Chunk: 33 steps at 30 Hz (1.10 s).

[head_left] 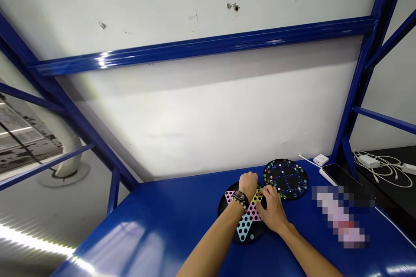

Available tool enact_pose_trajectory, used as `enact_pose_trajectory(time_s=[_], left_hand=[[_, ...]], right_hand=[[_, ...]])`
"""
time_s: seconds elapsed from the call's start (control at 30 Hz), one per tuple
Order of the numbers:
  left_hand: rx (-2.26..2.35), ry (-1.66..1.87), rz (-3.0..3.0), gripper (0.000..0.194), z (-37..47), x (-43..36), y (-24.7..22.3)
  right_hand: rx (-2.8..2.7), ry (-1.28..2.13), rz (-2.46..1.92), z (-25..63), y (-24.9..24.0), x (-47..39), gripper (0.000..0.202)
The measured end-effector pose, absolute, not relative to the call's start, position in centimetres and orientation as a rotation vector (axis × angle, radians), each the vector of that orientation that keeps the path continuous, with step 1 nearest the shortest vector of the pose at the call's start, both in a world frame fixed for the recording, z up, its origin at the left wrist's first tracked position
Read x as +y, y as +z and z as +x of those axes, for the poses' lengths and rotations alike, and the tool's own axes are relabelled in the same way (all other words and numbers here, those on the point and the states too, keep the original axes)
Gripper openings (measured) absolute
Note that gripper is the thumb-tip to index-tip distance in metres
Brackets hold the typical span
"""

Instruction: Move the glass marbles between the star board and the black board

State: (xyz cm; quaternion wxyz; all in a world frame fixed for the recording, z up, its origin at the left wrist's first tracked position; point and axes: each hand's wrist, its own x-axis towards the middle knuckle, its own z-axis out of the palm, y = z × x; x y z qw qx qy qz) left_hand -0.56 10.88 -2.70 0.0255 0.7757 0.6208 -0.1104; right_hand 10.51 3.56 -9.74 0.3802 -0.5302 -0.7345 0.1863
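Observation:
A round black Chinese checkers board with a pink, yellow and light-blue star of holes lies on the blue table. My left hand is curled over its far part, knuckles up; its fingertips and whatever they may hold are hidden. A watch and a bead bracelet circle that wrist. My right hand rests over the board's right side, thumb and forefinger apart, with nothing visible between them. Just beyond it, a second round black board carries many coloured marbles around its rim and some in grooves nearer the middle.
The blue tabletop meets a white wall behind, framed by blue metal bars. At the right lie a dark phone-like slab, a white charger, a cable and a blurred-out item. More white cables sit on a black surface.

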Motion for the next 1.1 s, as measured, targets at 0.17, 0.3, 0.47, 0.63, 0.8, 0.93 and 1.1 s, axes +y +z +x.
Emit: enact_pose_trajectory(time_s=[0.17,0.3,0.47,0.63,0.8,0.93,1.1], left_hand=[[1.938,-0.373,2.474,0.025,-0.8,10.5,-2.7],[1.934,-0.403,2.519,0.025,-1.2,10.0,-2.7],[1.931,-0.412,2.530,0.028,-1.9,9.7,-2.6],[1.900,-0.414,2.535,0.029,-1.8,9.7,-2.6],[1.852,-0.397,2.507,0.023,-1.3,9.6,-2.6],[1.859,-0.371,2.451,0.026,-1.2,9.8,-2.8],[1.948,-0.307,2.316,0.030,-1.5,10.7,-2.8]], right_hand=[[-1.880,0.510,-1.356,10.4,-9.5,3.5,0.015],[-1.880,0.506,-1.360,10.3,-9.5,3.5,0.016],[-1.897,0.461,-1.367,10.4,-9.5,3.5,0.013],[-1.893,0.471,-1.364,10.4,-9.5,3.5,0.014],[-1.893,0.487,-1.356,10.3,-9.3,3.4,0.011],[-1.902,0.482,-1.369,10.3,-9.4,3.4,0.013],[-1.902,0.518,-1.358,10.3,-9.4,3.4,0.014]])
